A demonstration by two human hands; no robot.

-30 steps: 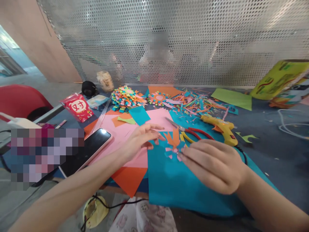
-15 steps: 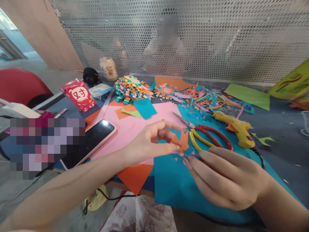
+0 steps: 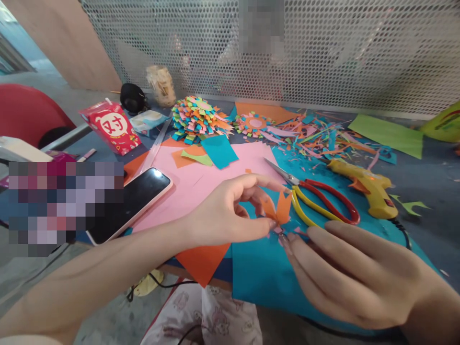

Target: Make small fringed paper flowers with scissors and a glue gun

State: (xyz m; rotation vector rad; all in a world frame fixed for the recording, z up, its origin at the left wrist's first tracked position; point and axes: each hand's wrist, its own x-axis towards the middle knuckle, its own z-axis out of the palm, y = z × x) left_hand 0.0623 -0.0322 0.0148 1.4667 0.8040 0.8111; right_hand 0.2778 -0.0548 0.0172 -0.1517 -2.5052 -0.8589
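Note:
Between my hands is a small paper flower (image 3: 283, 211) with pointed orange petals and bits of blue and pink paper at its base. My left hand (image 3: 240, 211) pinches an orange petal between thumb and fingers. From below, my right hand (image 3: 345, 268) grips the flower's base with its fingertips; the exact hold is partly hidden. Just behind the flower, scissors (image 3: 319, 199) with one red and one yellow handle lie on the blue paper (image 3: 266, 278), blades toward the pink paper (image 3: 201, 191). A yellow glue gun (image 3: 366, 187) rests to their right.
Layered multicoloured paper flowers (image 3: 197, 120) and a heap of paper strips (image 3: 319, 136) lie at the back, before a perforated metal screen (image 3: 201, 43). A phone (image 3: 131, 206), a red snack packet (image 3: 111, 127) and a jar (image 3: 160, 86) are on the left. Green paper (image 3: 388, 134) lies far right.
The camera view has shifted, so the table things sit slightly higher and mostly farther right. Both hands keep hold of the paper flower, whose petals have turned a little.

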